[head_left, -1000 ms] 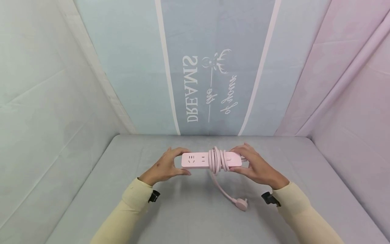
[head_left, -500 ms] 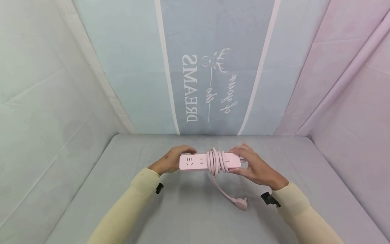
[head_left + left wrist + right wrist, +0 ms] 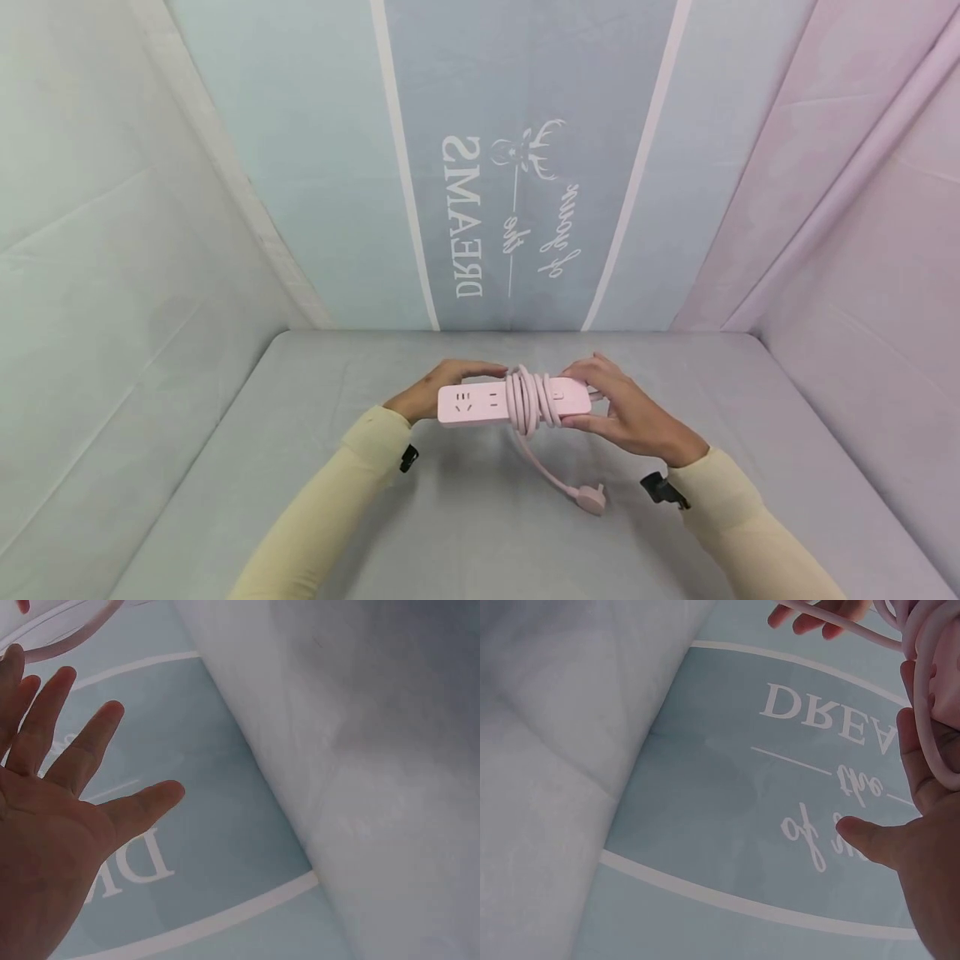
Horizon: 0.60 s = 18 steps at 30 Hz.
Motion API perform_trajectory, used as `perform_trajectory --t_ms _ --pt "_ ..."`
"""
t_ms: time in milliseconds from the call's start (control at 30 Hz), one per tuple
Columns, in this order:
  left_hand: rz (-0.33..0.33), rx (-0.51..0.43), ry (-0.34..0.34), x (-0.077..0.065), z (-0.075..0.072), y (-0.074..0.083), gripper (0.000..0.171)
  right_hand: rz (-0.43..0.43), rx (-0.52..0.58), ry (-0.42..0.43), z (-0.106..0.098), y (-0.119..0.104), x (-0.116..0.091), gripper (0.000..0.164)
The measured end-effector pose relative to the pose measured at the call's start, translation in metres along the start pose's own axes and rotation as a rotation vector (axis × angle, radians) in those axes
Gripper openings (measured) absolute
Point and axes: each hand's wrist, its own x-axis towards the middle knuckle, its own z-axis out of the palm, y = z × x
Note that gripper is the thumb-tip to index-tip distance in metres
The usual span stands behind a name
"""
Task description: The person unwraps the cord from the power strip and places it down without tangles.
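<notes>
while the right hand (image 3: 633,417) grips, the power strip (image 3: 480,402) is likely steadied
left hand (image 3: 58,816) spread behind, near the wound cord (image 3: 525,402)

the left hand (image 3: 431,388), left of the lower middle, points inward with fingers (image 3: 86,754) spread; the right hand (image 3: 637,419), right of it, curves in a grip, thumb lowest. the sleeved left forearm (image 3: 330,508) and right forearm (image 3: 750,521) slant up from the bottom edge.

Power strip (image 3: 486,407): pink, crosswise, sockets (image 3: 464,402) at left, switch (image 3: 558,396) near right end. Cord (image 3: 528,402): pink, wound in several loops round strip, right of middle. Plug (image 3: 590,500): at cord's free end, apart from strip.
</notes>
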Motion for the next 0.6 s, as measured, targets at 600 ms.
perform_trajectory --t_ms 600 --pt "0.079 0.038 0.010 0.001 0.011 -0.011 0.044 -0.036 -0.032 0.014 0.013 0.001 -0.009 0.053"
